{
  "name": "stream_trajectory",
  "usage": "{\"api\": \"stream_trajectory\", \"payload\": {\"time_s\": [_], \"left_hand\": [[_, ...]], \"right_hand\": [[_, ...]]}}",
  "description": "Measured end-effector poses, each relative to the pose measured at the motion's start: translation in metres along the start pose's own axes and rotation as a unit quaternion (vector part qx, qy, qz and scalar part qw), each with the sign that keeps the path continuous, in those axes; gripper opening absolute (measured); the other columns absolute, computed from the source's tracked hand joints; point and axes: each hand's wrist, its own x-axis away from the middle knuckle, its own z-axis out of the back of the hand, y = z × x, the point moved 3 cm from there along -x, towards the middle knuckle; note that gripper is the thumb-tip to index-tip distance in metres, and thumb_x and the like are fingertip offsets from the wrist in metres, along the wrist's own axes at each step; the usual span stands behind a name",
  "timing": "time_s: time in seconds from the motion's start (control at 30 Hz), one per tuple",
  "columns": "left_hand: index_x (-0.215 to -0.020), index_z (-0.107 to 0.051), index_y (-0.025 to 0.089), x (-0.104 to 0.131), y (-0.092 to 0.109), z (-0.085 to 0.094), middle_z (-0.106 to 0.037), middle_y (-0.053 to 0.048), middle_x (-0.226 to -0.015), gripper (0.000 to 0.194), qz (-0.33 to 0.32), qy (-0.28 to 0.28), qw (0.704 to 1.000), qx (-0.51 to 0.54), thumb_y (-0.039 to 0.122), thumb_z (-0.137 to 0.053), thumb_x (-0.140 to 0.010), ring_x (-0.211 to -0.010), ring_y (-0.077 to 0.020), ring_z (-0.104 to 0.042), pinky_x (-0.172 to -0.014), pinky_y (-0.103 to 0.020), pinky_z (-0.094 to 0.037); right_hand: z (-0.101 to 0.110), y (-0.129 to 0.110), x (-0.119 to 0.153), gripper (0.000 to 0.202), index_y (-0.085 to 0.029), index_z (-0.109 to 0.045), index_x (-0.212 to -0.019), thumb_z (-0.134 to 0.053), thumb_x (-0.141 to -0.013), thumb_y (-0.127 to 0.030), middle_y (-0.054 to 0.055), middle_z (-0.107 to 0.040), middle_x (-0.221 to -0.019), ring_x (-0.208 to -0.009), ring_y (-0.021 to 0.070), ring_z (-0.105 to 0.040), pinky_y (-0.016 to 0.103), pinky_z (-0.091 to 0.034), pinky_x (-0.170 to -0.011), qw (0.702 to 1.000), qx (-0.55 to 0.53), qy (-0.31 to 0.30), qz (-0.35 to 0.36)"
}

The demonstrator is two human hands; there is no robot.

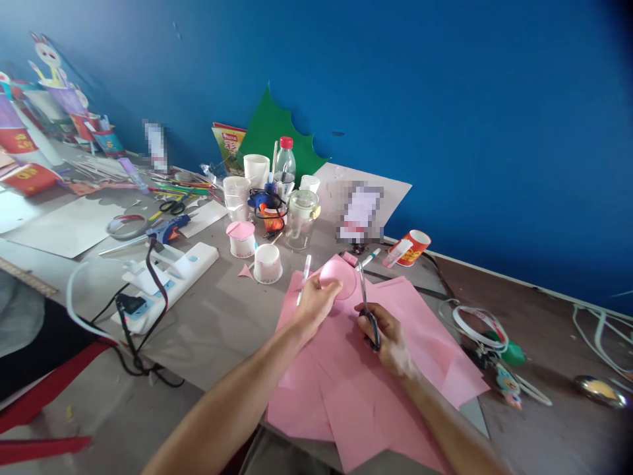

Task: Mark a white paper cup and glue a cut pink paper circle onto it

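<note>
My left hand (316, 300) grips a round pink paper piece (341, 277) above the table, and a pen (303, 277) sticks up from the same hand. My right hand (388, 336) has its fingers through the black handles of a pair of scissors (366, 303). The blades point up and touch the right edge of the pink piece. Both hands hover over several loose pink paper sheets (420, 343) spread on the grey table (222, 316).
Paper cups (268, 264), a glass jar (301, 219), a water bottle (285, 161), a blue glue gun (165, 231) and a white power strip (168, 277) with black cables stand to the left. A red cup (414, 247) lies right. Tape rolls (482, 324) lie farther right.
</note>
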Motion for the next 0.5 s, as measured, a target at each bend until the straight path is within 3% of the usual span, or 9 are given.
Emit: {"api": "stream_trajectory", "payload": {"time_s": [0.13, 0.37, 0.5], "left_hand": [[-0.068, -0.048, 0.02, -0.003, -0.006, 0.0, -0.04, 0.006, -0.057, 0.022, 0.034, 0.025, 0.999, 0.023, 0.037, -0.062, -0.07, -0.047, -0.0074, -0.034, -0.043, -0.02, -0.027], [-0.075, -0.058, 0.019, -0.005, -0.012, -0.002, -0.053, 0.002, -0.057, 0.022, 0.045, 0.009, 0.997, 0.064, 0.039, -0.066, -0.071, -0.049, -0.0107, -0.049, -0.044, -0.021, -0.034], [-0.069, -0.058, 0.018, -0.006, -0.016, -0.003, -0.055, 0.0, -0.054, 0.028, 0.045, -0.001, 0.996, 0.078, 0.045, -0.068, -0.071, -0.049, -0.012, -0.051, -0.043, -0.022, -0.033]], "right_hand": [[0.0, -0.002, 0.0, 0.051, -0.019, -0.057, -0.091, -0.065, -0.07, -0.065, -0.005, -0.046, -0.054, -0.047, 0.0094, -0.037, 0.022, -0.029, -0.043, 1.0, 0.006, -0.001, 0.003], [-0.002, -0.004, 0.001, 0.053, -0.019, -0.057, -0.092, -0.064, -0.071, -0.067, -0.006, -0.043, -0.055, -0.047, 0.0092, -0.036, 0.022, -0.028, -0.042, 1.0, 0.008, -0.011, 0.006], [-0.001, -0.003, 0.0, 0.053, -0.019, -0.057, -0.093, -0.063, -0.072, -0.067, -0.006, -0.044, -0.055, -0.047, 0.0098, -0.037, 0.023, -0.028, -0.043, 1.0, 0.009, -0.009, 0.007]]}}
